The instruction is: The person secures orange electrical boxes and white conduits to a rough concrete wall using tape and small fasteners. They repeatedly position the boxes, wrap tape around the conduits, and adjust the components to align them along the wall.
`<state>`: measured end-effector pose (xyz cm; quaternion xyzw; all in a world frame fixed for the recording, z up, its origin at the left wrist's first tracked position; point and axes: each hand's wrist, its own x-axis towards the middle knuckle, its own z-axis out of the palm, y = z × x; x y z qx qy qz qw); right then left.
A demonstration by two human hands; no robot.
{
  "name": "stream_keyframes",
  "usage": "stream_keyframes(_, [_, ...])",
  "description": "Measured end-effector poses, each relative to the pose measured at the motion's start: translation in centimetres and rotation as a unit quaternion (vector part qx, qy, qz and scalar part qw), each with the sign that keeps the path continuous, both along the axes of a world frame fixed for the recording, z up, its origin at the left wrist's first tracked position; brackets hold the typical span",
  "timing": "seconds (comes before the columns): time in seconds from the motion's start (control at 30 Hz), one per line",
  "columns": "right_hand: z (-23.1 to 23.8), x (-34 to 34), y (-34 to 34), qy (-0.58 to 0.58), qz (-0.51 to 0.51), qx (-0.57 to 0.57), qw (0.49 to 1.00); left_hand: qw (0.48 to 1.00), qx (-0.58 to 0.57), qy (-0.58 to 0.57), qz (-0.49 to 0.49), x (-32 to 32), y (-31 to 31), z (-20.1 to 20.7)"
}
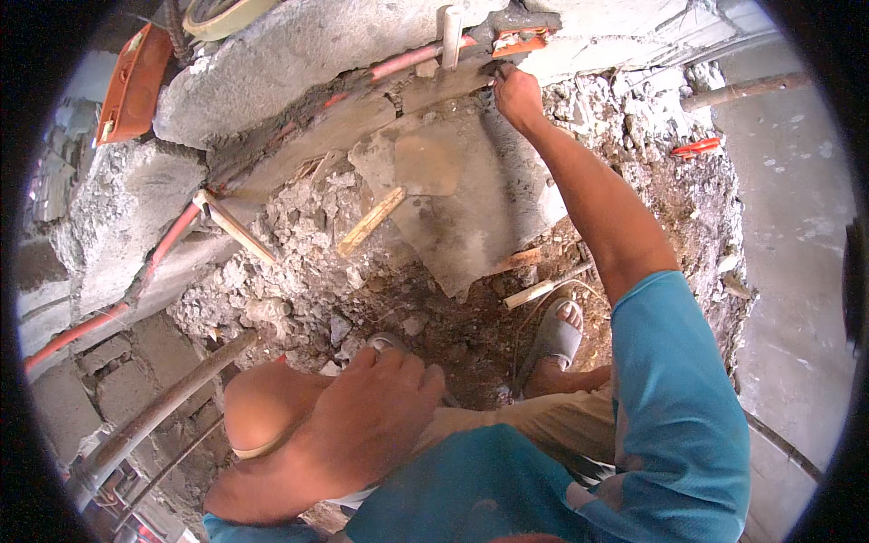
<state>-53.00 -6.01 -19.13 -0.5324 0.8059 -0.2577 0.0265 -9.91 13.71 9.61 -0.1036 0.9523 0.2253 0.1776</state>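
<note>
My right hand (518, 96) reaches forward to the wall, its fingers pinched together. Something small and dark shows at the fingertips; what it is I cannot make out. Just beyond them an orange electrical box (522, 42) sits in the wall, with grey mortar around it. To its left a white pipe piece (451, 38) stands against the wall, close to a red conduit (412, 61) running in a chased groove. My left hand (376, 412) rests over my bent left knee (272, 407), fingers loosely draped and holding nothing visible.
Rubble (299, 262) covers the ground around a flat grey slab (462, 199). Wood strips (369, 222) lie about, with a white-handled tool (534, 294) near my right foot. Red pliers (695, 147) lie at right. An orange level (136, 83) leans upper left; a metal pole (172, 412) slants lower left.
</note>
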Motion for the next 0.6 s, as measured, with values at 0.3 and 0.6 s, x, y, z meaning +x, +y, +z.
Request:
stream_keyframes(0.3, [-0.7,0.5,0.1,-0.004,-0.025,-0.027,0.999,0.998,0.023,-0.057,-0.025,0.1,-0.2,0.7])
stream_keyframes(0.6, [0.0,-0.1,1.3,-0.002,0.009,-0.027,1.000,0.997,0.032,-0.067,-0.037,-1.8,-0.7,0.9])
